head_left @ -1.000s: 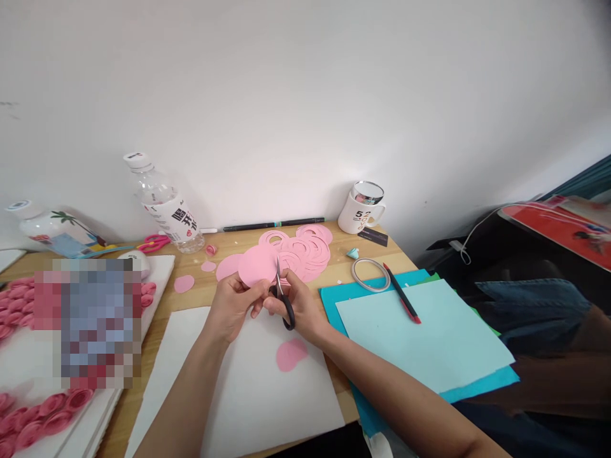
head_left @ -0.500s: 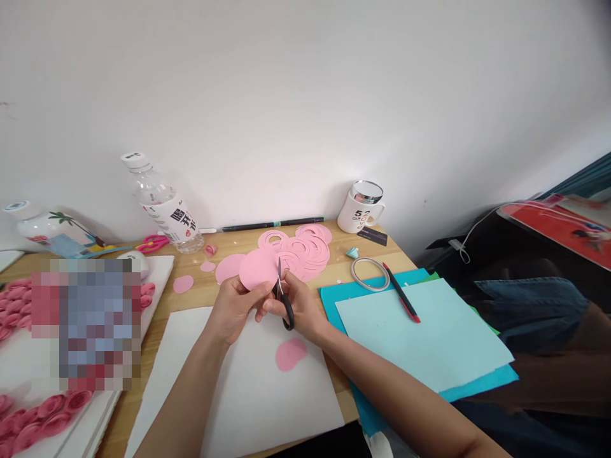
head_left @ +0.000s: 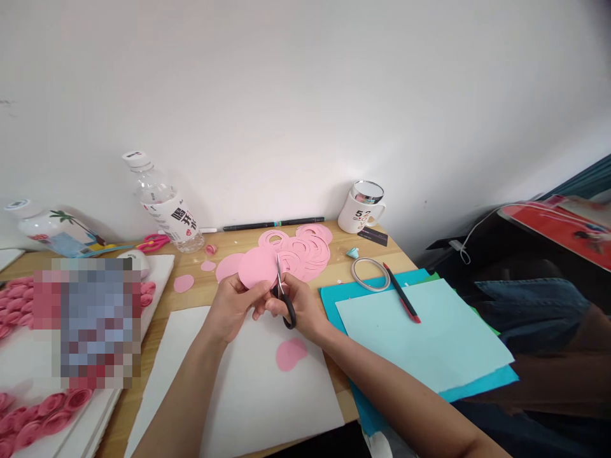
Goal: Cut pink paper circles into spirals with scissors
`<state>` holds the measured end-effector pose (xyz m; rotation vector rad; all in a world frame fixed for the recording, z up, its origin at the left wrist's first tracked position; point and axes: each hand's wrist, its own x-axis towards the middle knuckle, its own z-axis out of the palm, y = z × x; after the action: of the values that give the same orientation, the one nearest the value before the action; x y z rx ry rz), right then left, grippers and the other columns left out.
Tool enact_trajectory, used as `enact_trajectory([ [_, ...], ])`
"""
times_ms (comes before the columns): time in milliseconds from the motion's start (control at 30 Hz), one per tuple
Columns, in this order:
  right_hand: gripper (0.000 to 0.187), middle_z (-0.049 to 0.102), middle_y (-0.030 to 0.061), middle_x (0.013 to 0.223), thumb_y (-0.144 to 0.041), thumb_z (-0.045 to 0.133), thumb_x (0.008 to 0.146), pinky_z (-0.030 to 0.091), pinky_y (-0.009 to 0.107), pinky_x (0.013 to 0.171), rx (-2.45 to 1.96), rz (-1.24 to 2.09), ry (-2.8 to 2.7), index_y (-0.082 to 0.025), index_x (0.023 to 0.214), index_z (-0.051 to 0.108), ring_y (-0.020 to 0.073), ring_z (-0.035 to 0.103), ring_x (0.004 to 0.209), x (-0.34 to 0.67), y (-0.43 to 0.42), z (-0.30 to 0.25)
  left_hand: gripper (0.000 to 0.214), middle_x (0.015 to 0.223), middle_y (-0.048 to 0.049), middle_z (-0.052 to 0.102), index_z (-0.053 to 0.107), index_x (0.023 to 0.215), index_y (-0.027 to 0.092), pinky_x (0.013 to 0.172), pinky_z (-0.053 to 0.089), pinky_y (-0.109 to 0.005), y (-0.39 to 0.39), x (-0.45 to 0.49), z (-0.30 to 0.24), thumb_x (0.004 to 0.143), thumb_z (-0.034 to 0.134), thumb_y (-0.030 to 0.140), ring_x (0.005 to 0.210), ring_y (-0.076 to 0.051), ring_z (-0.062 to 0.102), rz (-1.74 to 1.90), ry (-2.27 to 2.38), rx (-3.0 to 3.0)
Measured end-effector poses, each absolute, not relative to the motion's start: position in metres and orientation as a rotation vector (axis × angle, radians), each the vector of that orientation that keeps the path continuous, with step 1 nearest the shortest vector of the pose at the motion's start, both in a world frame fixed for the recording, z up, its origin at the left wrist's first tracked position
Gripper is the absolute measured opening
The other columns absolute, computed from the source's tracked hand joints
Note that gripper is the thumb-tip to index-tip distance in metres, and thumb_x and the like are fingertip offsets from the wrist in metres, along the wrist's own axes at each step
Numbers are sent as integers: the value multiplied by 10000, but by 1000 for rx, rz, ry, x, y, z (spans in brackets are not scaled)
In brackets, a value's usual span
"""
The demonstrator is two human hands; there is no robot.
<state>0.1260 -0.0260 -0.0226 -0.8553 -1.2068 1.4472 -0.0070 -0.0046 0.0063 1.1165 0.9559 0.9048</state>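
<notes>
Between its thumb and fingers my left hand pinches a round pink paper disc. My right hand is closed around black-handled scissors, whose blades point up at the right edge of that disc. Whether the blades have paper between them, I cannot tell. Behind both hands lies a heap of pink paper rings, with another pink circle partly hidden behind the held one. A small pink paper piece rests on the white board below my hands.
To the right, a tape ring and a pen lie on light-blue sheets. A white mug and a plastic bottle stand by the wall. Pink paper roses sit on a board at left.
The scissors' blades have shifted very slightly against the disc's right edge, and the disc has tilted a little. Both hands stay in nearly the same place.
</notes>
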Motion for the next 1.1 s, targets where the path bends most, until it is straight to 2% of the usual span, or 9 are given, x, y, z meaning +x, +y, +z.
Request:
enact_trajectory([
  [333,429,530,-18,638,-445,758,553,364,230,461,-829,1489,-1146,-193,764,483,95,448,507,125,-25,-25,199,497,-5,560,574,588,120,356,317,-202,-3,-10,6,674,654,281,369,-59,420,911,962,1108],
  [467,404,513,-30,581,-424,753,581,378,233,479,-809,1517,-1171,-194,766,476,106,453,519,123,-27,-27,192,543,-11,579,592,620,114,368,348,-205,-3,-10,6,699,638,283,385,-65,448,930,910,1072],
  [600,397,502,-35,566,-416,749,593,388,240,490,-804,1539,-1190,-195,766,468,110,452,521,122,-28,-28,183,497,10,548,588,596,119,341,328,-191,-4,-11,6,689,645,266,365,-57,436,942,916,1051],
  [800,452,475,-41,605,-418,776,547,341,215,482,-847,1464,-1159,-183,751,448,88,417,526,125,-25,-26,178,461,29,540,559,560,126,325,289,-178,-4,-11,7,636,682,229,328,-40,410,944,950,1062],
  [1100,474,441,-65,567,-423,775,545,270,191,453,-834,1476,-1156,-184,725,408,62,346,496,126,-24,-26,175,428,48,516,531,531,132,326,258,-171,-3,-9,9,628,660,202,316,-28,383,947,972,1058],
])
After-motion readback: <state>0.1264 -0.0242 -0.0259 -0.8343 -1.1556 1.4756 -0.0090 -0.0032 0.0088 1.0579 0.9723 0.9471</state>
